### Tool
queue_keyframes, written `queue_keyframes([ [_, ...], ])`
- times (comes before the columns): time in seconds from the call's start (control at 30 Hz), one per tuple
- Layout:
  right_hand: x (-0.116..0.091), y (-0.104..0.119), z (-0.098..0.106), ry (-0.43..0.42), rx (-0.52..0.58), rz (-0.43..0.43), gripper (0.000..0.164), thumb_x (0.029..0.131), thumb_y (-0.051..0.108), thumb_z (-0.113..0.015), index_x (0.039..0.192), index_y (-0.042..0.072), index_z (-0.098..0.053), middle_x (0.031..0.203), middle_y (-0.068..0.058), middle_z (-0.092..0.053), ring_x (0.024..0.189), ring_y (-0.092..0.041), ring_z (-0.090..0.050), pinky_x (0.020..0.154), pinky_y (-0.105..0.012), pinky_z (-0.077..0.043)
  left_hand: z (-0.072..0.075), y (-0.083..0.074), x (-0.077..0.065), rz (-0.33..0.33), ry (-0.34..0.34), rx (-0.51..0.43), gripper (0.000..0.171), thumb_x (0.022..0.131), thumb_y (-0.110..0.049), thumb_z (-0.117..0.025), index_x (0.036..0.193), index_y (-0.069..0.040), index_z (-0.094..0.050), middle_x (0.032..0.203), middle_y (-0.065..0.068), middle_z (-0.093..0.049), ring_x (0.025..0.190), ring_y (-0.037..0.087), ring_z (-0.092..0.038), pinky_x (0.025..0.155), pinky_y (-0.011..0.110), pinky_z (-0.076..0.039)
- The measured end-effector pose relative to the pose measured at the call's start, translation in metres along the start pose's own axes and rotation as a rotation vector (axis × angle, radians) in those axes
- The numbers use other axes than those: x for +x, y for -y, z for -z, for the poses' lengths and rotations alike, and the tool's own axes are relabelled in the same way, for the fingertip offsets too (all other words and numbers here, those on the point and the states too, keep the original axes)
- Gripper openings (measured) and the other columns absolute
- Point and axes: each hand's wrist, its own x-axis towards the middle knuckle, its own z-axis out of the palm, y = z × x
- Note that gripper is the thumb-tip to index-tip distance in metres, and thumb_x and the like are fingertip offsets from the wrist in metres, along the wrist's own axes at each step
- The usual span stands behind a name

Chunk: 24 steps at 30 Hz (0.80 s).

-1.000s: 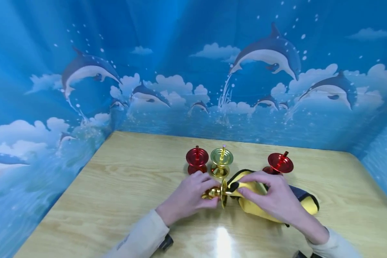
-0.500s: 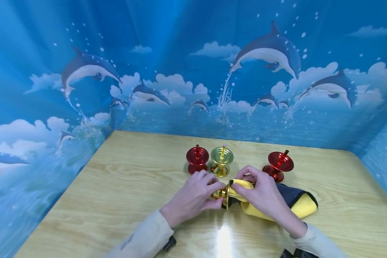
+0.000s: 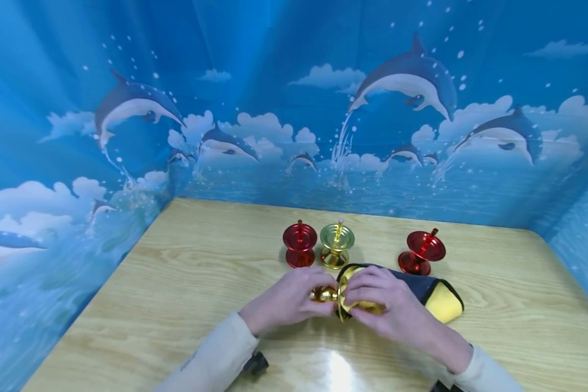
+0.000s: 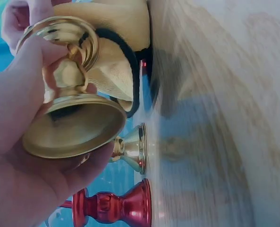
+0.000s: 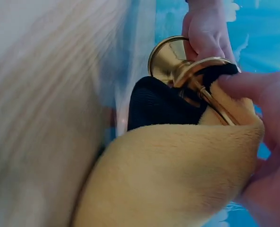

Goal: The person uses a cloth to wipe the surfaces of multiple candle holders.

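A gold candle holder [image 3: 323, 294] lies tipped sideways above the table, its dish facing right. My left hand [image 3: 289, 299] grips it around the stem; the hollow underside of its base [image 4: 78, 127] shows in the left wrist view. With my right hand [image 3: 402, 310] I pinch a cloth [image 5: 168, 175], yellow plush on one face and navy on the other, edged in black. The cloth is pressed into the dish. In the right wrist view the holder's thin spike [image 5: 215, 106] runs alongside the cloth's fold. The rest of the cloth drapes toward the right on the table.
Behind my hands stand a red candle holder [image 3: 300, 256] and a gold one [image 3: 335, 258] side by side. Another red holder [image 3: 423, 250] is farther right, behind the cloth. A blue dolphin-print curtain [image 3: 274, 109] borders the wooden table [image 3: 201, 245].
My right hand has moved left and brought the cloth from beside the spike into the dish, shifting the whole cloth left. The left hand still holds the gold candle holder.
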Motion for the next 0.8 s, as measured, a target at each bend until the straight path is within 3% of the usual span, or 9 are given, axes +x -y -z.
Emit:
queue_keyframes([
  [0.1,-0.003,0.001,-0.001,-0.012,0.019,-0.114,0.033,0.073,-0.002,-0.084,0.095,0.021,-0.076,0.101,0.004,-0.074,0.094,-0.012,-0.068,0.085,-0.013,-0.052,0.001,-0.003,0.000,0.026,0.005,0.051,0.028,0.094,-0.029,-0.069,0.118,-0.016,-0.073,0.113,-0.001,-0.073,0.094,0.006,-0.060,0.080,0.017,-0.048],
  [0.23,-0.005,0.002,-0.002,-0.008,0.039,-0.291,0.036,0.075,-0.002,-0.083,0.098,0.024,-0.074,0.098,0.007,-0.074,0.084,-0.005,-0.068,0.074,-0.016,-0.055,0.002,-0.005,0.001,0.045,-0.002,0.076,0.029,0.095,-0.031,-0.069,0.120,-0.018,-0.073,0.117,-0.002,-0.073,0.096,0.007,-0.060,0.080,0.018,-0.048],
  [0.33,-0.005,0.000,0.000,0.028,0.076,-0.296,0.034,0.079,-0.002,-0.081,0.100,0.024,-0.073,0.096,0.009,-0.073,0.082,-0.003,-0.067,0.070,-0.019,-0.056,0.004,-0.001,0.004,0.048,0.033,-0.055,0.021,0.093,-0.025,-0.070,0.114,-0.018,-0.074,0.102,-0.008,-0.072,0.084,0.002,-0.056,0.072,0.015,-0.046],
  [0.43,-0.004,-0.001,0.001,0.049,0.123,-0.247,0.033,0.081,-0.003,-0.079,0.101,0.022,-0.073,0.097,0.007,-0.074,0.082,-0.006,-0.068,0.072,-0.017,-0.056,0.006,0.003,0.007,0.084,0.094,-0.233,0.015,0.093,-0.021,-0.071,0.108,-0.020,-0.074,0.089,-0.012,-0.067,0.076,-0.001,-0.053,0.067,0.015,-0.045],
  [0.5,-0.005,-0.003,0.004,0.046,0.165,-0.282,0.031,0.083,-0.003,-0.079,0.101,0.021,-0.073,0.097,0.006,-0.074,0.082,-0.007,-0.068,0.072,-0.019,-0.056,0.008,0.003,0.007,0.124,0.105,-0.311,0.016,0.094,-0.023,-0.072,0.110,-0.022,-0.073,0.093,-0.013,-0.068,0.080,-0.003,-0.055,0.071,0.016,-0.048],
  [0.67,-0.007,-0.007,0.014,-0.010,0.285,-0.569,0.022,0.086,-0.001,-0.078,0.100,0.015,-0.075,0.096,0.008,-0.074,0.078,-0.003,-0.066,0.065,-0.024,-0.056,0.006,0.001,0.001,0.197,-0.035,-0.427,0.039,0.091,-0.029,-0.078,0.126,-0.022,-0.061,0.122,-0.009,-0.064,0.108,0.004,-0.061,0.096,0.026,-0.051],
  [0.73,-0.006,-0.009,0.017,-0.030,0.300,-0.647,0.018,0.087,0.001,-0.078,0.100,0.012,-0.075,0.097,0.011,-0.074,0.081,-0.003,-0.067,0.067,-0.025,-0.057,0.004,0.001,0.000,0.223,-0.096,-0.468,0.040,0.093,-0.028,-0.076,0.127,-0.022,-0.055,0.123,-0.008,-0.061,0.110,0.007,-0.061,0.096,0.029,-0.051],
  [0.8,-0.006,-0.010,0.018,-0.052,0.302,-0.670,0.016,0.087,0.002,-0.079,0.100,0.011,-0.075,0.098,0.014,-0.073,0.084,-0.003,-0.068,0.069,-0.025,-0.057,0.000,-0.001,0.000,0.270,-0.117,-0.508,0.033,0.098,-0.031,-0.069,0.124,-0.022,-0.051,0.114,-0.003,-0.063,0.100,0.012,-0.063,0.088,0.029,-0.053],
])
